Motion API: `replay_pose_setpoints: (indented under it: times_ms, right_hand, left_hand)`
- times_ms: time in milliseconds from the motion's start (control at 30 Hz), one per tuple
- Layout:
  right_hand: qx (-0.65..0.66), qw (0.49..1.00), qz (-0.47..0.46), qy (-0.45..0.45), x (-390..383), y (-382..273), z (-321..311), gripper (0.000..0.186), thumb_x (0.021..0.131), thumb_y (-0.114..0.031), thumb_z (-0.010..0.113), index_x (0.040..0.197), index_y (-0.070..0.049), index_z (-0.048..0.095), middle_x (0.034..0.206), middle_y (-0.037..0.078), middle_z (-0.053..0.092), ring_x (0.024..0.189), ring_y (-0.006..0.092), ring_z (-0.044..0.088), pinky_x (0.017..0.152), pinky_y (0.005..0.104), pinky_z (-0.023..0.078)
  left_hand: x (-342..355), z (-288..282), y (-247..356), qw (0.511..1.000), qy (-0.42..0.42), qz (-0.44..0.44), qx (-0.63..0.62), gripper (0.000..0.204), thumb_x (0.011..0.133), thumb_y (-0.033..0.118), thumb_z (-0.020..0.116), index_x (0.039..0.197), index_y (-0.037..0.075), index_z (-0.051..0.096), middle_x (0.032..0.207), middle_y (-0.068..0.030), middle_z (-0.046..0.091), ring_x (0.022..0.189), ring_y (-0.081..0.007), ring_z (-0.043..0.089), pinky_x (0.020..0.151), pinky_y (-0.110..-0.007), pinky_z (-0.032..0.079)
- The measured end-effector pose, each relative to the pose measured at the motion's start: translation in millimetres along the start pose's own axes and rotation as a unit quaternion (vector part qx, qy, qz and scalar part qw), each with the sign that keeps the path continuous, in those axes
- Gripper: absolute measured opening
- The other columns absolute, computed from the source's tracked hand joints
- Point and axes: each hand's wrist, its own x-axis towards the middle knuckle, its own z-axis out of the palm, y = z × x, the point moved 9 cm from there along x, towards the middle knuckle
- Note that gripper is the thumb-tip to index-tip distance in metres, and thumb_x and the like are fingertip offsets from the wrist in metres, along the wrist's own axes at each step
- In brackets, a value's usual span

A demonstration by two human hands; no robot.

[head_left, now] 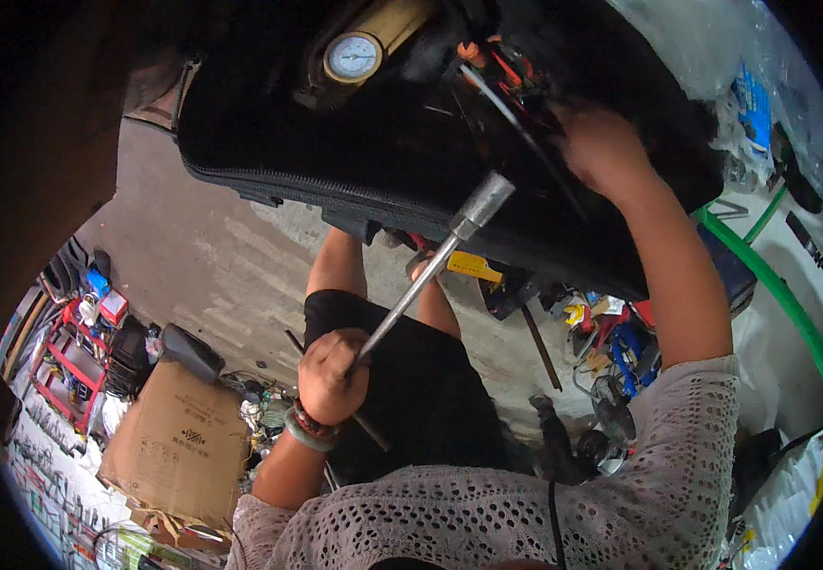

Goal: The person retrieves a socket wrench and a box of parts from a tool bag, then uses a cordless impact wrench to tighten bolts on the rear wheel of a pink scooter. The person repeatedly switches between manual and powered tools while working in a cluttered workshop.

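Gripping a socket wrench (pixel 430 271) in my left hand (pixel 331 375), fingers wrapped round its handle.
My right hand (pixel 602 142) reaches into wiring (pixel 507 71), fingers hidden; brown carton (pixel 179 442) lies on the floor below.

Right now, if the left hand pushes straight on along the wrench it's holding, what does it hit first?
Likely the black underside. The left hand grips a socket wrench whose socket end points up at that panel, just below the wires the right hand reaches into. Depth is unclear, so the remaining gap can't be judged.

Socket wrench (pixel 430 275) bare brushed metal; bag (pixel 383 142) matt black cloth.
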Motion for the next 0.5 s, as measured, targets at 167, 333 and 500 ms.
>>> replay_pose_setpoints:
  times_ms: [167,333,500]
  right_hand:
    - [0.178,0.953,-0.107,0.22,39.8,-87.5,-71.6,0.036,0.082,-0.022,0.057,0.113,-0.003,0.056,0.114,0.017,0.056,0.103,0.0326,0.054,0.088,0.0387,0.044]
    - [0.225,0.973,0.051,0.008,116.8,-73.6,10.3,0.045,0.081,-0.032,0.058,0.116,-0.004,0.056,0.114,0.017,0.057,0.104,0.0321,0.055,0.091,0.0363,0.042]
    - [0.4,0.889,0.111,0.191,136.7,-1.5,37.0,0.051,0.08,-0.028,0.058,0.125,-0.005,0.047,0.108,0.015,0.06,0.101,0.0304,0.056,0.088,0.0385,0.044]
  left_hand:
    - [-1.0,-0.2,6.4,1.0,0.007,-0.008,-0.005,0.021,0.059,-0.007,0.055,0.078,0.003,0.055,0.083,-0.0111,0.061,0.075,-0.03,0.06,0.065,-0.034,0.049]
    - [-0.8,-6.0,-1.2,0.999,0.036,-0.023,-0.019,0.021,0.06,-0.008,0.055,0.077,0.004,0.054,0.082,-0.0111,0.062,0.074,-0.0298,0.061,0.064,-0.034,0.049]
    - [0.2,-8.6,-4.7,0.998,0.053,-0.016,-0.026,0.02,0.06,-0.009,0.053,0.076,0.004,0.054,0.082,-0.0116,0.062,0.074,-0.0296,0.061,0.065,-0.035,0.049]
